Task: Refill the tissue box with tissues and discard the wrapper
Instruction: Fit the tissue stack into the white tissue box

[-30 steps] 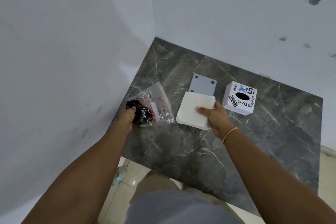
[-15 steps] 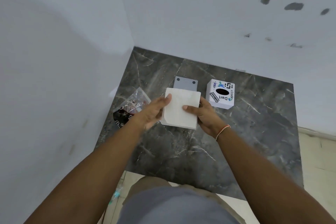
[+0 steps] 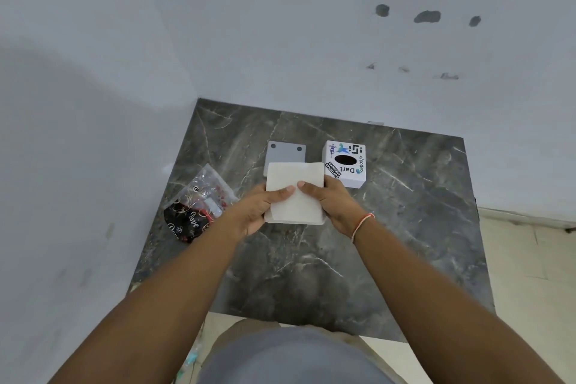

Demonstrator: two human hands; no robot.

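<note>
Both hands hold a white stack of tissues (image 3: 294, 193) over the dark marble table (image 3: 405, 227). Left hand (image 3: 260, 212) grips the stack's left edge, thumb on top near the middle, fingers curled under. Right hand (image 3: 332, 204) grips the right edge the same way, thumb on top, fingers beneath and hidden. The two thumb tips almost meet on the top sheet. Whether the stack's near edge rests on the table or is lifted off it, cannot tell.

Tissue box (image 3: 345, 164), a white cube with stickers and a dark oval slot on top, stands on the table just beyond the right hand, up and slightly right of it, close to the knuckles but apart. Grey lid (image 3: 286, 153), a flat square plate with dark dots at its far corners, lies flat just beyond the stack, its near part covered by the tissues.

Wrapper (image 3: 198, 206), crumpled clear plastic with black and red print, lies on the table to the left of the left hand, near the table's left edge and the wall (image 3: 93, 134). Not touched by either hand.

Orange thread band (image 3: 361, 224) on the right wrist.
</note>
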